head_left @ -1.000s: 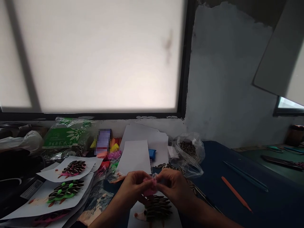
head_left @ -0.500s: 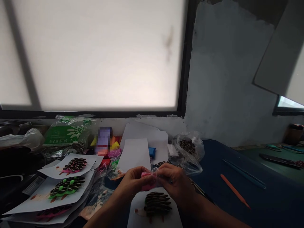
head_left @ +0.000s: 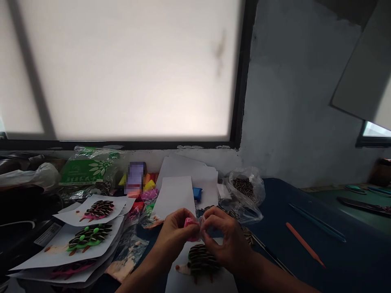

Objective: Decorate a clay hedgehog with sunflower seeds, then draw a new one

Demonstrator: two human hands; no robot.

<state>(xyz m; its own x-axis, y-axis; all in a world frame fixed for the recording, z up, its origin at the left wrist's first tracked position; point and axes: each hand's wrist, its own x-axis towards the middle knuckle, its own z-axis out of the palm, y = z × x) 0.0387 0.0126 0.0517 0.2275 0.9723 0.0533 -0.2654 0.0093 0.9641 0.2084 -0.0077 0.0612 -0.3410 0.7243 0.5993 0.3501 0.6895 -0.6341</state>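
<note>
My left hand (head_left: 175, 230) is closed around a small lump of pink modelling clay (head_left: 190, 223) in clear plastic. With thumb and forefinger, my right hand (head_left: 229, 238) pinches the plastic wrapper (head_left: 202, 228) at the lump's right side. Just below both hands lies a white card (head_left: 180, 283) bearing a hedgehog picture (head_left: 202, 260). Its back is covered in striped sunflower seeds, and the snout is pale clay with a brown nose. My right hand hides part of the card. Loose seeds (head_left: 247, 236) lie beyond the right wrist.
Finished hedgehog cards (head_left: 33, 260) are stacked at left. Behind them are a green seed bag (head_left: 81, 171) and coloured clay packs (head_left: 149, 195). Blank white sheets (head_left: 174, 195) lie ahead. A bag of seeds (head_left: 242, 187), blue tweezers (head_left: 317, 223) and an orange tool (head_left: 305, 244) are at right.
My right hand has shifted slightly, its thumb and forefinger now forming a rounder pinch on the wrapper. The view has swung a little to the left.
</note>
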